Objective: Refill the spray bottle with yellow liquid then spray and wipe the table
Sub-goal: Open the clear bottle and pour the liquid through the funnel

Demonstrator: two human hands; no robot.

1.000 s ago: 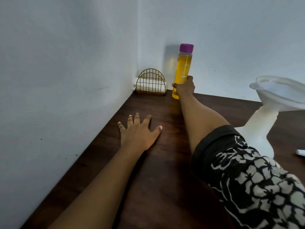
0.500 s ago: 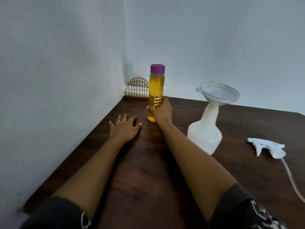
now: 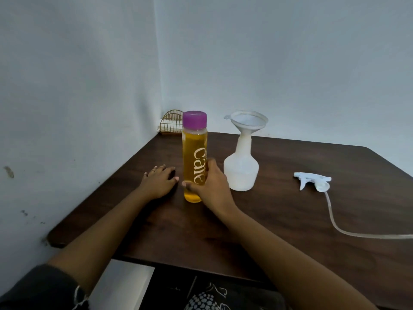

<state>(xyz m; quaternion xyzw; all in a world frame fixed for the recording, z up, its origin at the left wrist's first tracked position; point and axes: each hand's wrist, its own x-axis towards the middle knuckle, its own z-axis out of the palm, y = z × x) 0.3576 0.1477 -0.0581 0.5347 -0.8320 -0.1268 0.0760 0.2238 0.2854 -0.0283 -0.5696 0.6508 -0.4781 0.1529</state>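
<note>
A tall clear bottle of yellow liquid (image 3: pixel 194 153) with a purple cap stands upright on the dark wooden table (image 3: pixel 290 220). My right hand (image 3: pixel 212 186) grips its lower part. My left hand (image 3: pixel 159 181) rests flat on the table just left of the bottle. To the right stands the white spray bottle (image 3: pixel 241 173) without its head, a translucent funnel (image 3: pixel 247 121) seated in its neck. The white spray head (image 3: pixel 312 181) lies on the table further right, its clear tube (image 3: pixel 339 227) trailing toward the right edge.
A gold wire napkin holder (image 3: pixel 171 124) sits in the far corner against the walls. The wall runs along the table's left side. The table's near edge is just in front of my lap.
My right hand has drawn the yellow bottle from the far corner toward me, beside the spray bottle. My left hand stayed flat on the table. The view has pulled back.
</note>
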